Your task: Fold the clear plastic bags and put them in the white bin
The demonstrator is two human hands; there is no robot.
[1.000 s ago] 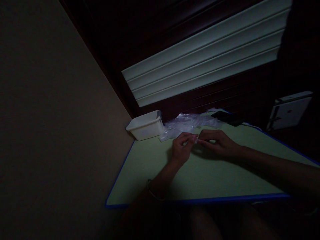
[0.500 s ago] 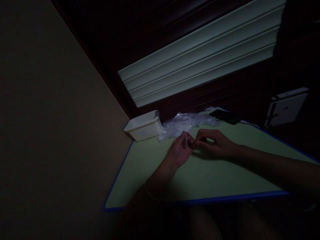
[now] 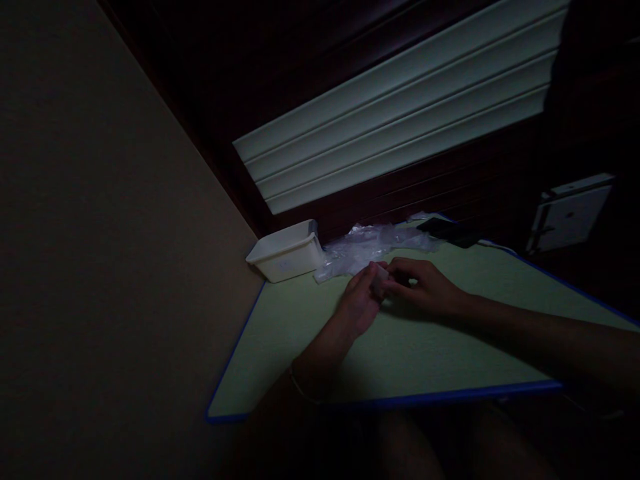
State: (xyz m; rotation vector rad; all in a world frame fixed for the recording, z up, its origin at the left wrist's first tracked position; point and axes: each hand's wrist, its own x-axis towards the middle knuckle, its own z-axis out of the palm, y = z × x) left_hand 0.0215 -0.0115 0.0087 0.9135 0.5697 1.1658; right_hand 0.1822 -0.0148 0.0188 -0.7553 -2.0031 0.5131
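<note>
Above the pale green tabletop (image 3: 450, 340), my left hand (image 3: 361, 300) is closed on a small pale flat piece (image 3: 380, 277), whose kind I cannot make out in the dim light. My right hand (image 3: 423, 283) meets it from the other side, thumb and forefinger pinched at the piece's right edge. Just behind the hands lies a heap of crumpled clear plastic bags (image 3: 370, 247). To the left of the heap stands a white plastic bin (image 3: 290, 260).
A dark flat object (image 3: 450, 232) lies at the table's back edge, with a white cable (image 3: 497, 247) beside it. Blue trim (image 3: 425, 399) borders the table. A wall (image 3: 125, 267) rises on the left, and a dark louvred panel (image 3: 400, 120) stands behind.
The small piece has turned and now shows a broader face between the hands. My right hand has shifted slightly left, its fingertips now at the piece.
</note>
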